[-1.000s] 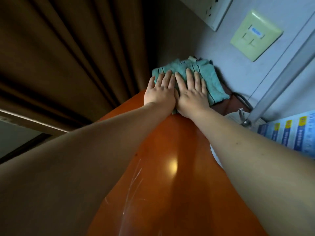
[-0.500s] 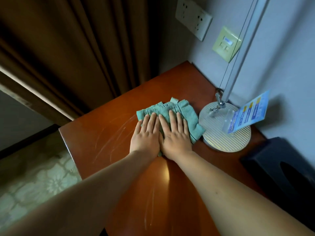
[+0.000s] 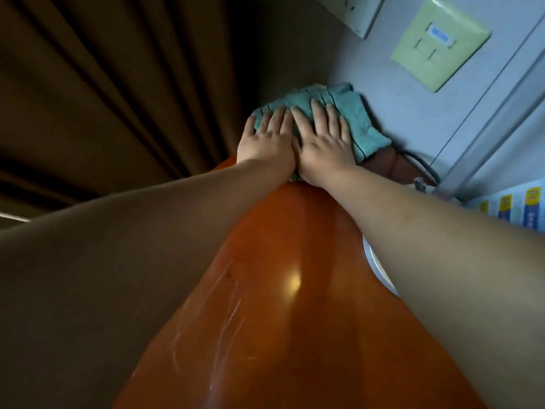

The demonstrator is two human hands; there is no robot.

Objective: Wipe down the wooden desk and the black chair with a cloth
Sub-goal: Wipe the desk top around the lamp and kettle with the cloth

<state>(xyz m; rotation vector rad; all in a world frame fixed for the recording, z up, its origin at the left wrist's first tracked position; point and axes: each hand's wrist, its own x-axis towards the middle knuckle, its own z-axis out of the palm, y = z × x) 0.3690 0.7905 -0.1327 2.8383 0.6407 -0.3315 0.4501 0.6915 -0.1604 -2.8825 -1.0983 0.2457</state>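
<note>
Both flat hands (image 3: 295, 143) press cloth (image 3: 358, 119) beside lamp base (image 3: 379, 268).

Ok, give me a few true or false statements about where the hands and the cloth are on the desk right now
1. Both hands press flat on the green cloth. True: the left hand and right hand lie side by side with straight fingers.
2. The cloth lies at the desk's near edge. False: it is at the far corner of the wooden desk, by the wall.
3. A brown curtain hangs left of the desk. True.
4. The right hand holds a spray bottle. False: it only presses the cloth.
5. A yellowish wall plate is above the cloth. True.
</note>
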